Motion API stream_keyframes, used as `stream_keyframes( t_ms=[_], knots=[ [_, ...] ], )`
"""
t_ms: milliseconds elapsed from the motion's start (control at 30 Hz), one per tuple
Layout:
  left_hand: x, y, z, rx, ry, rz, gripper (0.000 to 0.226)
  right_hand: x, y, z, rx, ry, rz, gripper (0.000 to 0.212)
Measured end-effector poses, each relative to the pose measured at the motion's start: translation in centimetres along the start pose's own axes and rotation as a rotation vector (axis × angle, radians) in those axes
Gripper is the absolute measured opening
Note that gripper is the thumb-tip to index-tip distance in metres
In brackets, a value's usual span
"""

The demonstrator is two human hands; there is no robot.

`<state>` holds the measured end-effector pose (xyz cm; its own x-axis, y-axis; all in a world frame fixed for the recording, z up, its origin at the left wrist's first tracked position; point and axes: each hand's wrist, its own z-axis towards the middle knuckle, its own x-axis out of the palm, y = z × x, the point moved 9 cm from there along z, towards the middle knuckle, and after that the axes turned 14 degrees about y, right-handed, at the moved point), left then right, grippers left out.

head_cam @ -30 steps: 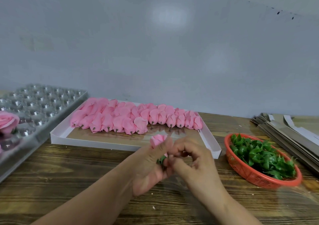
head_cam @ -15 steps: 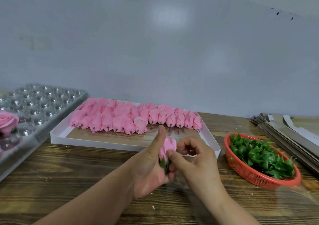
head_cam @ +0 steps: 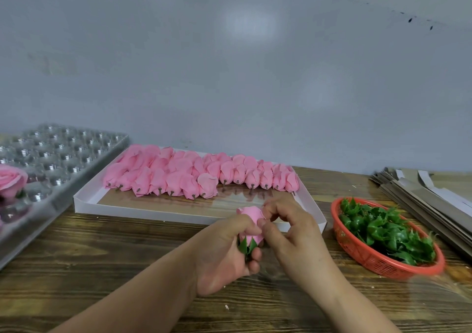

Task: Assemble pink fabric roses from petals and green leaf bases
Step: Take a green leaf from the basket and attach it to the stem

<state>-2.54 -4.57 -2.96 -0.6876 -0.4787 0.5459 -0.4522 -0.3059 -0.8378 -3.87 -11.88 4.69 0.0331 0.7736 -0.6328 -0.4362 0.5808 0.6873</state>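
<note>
Closest in, the left hand (head_cam: 224, 253) is wrapped around a pink rose (head_cam: 251, 221) with its green leaf base (head_cam: 247, 246), fingers curled on the stem end. Right hand (head_cam: 293, 233) pinches the petals from 3 o'clock. Out at 3 o'clock sits a red basket (head_cam: 357, 252) of leaf bases (head_cam: 385, 230). At 12 o'clock there's a white tray (head_cam: 163, 206) with rows of pink buds (head_cam: 199, 174), and at 10 o'clock a silver tray (head_cam: 63, 153) holding a finished rose (head_cam: 11, 180).

1. A wooden surface (head_cam: 102, 268) with dark grain.
2. A silvery moulded tray (head_cam: 63, 153) at far left.
3. Flat grey card sheets (head_cam: 421, 199) stacked at far right.
4. A pale grey wall (head_cam: 229, 64) behind.
</note>
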Motion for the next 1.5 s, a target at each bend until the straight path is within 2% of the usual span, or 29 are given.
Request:
stream_keyframes(
  t_ms=[133,233,333,733,833,1033,1200,1300,1367,1433,1500],
  knots=[
    [-0.5,0.1,0.1,0.01,-0.055,0.005,0.029,0.0,-0.3,0.0,0.037,-0.005,0.028,0.018],
    [-0.6,0.2,0.1,0.007,-0.1,0.03,0.019,-0.2,-1.4,0.2,0.101,-0.011,0.204,0.016],
    [-0.8,0.3,0.1,0.0,-0.147,0.047,0.026,-0.4,-2.3,0.1,0.148,-0.033,0.291,0.016],
    [-0.3,-0.4,-0.2,0.016,-0.201,0.178,0.022,-0.9,-1.9,-0.4,0.163,-0.138,0.121,0.018],
    [-0.4,-0.3,-0.2,0.02,-0.219,0.204,0.025,-0.8,-2.4,-0.5,0.205,-0.147,0.287,0.014],
    [-0.8,-0.3,-0.2,0.008,-0.241,0.295,0.021,0.2,-3.8,-0.7,0.294,-0.136,0.633,0.021],
    [0.0,-0.3,0.2,-0.001,-0.139,0.431,0.029,0.7,-3.9,-0.7,0.313,-0.107,0.773,0.02],
    [-0.2,-0.8,0.3,0.063,-0.178,0.523,0.023,0.8,-3.6,-0.6,0.281,-0.099,0.841,0.02],
    [-1.1,-1.0,0.1,0.094,-0.258,0.511,0.018,0.1,-3.3,-0.6,0.216,-0.159,0.829,0.018],
    [-2.1,-1.2,-0.2,0.125,-0.328,0.504,0.02,-0.7,-3.5,-0.9,0.172,-0.265,0.745,0.015],
    [-2.7,-1.6,-0.5,0.169,-0.36,0.463,0.022,-0.5,-3.7,-1.2,0.173,-0.294,0.623,0.014]
  ],
)
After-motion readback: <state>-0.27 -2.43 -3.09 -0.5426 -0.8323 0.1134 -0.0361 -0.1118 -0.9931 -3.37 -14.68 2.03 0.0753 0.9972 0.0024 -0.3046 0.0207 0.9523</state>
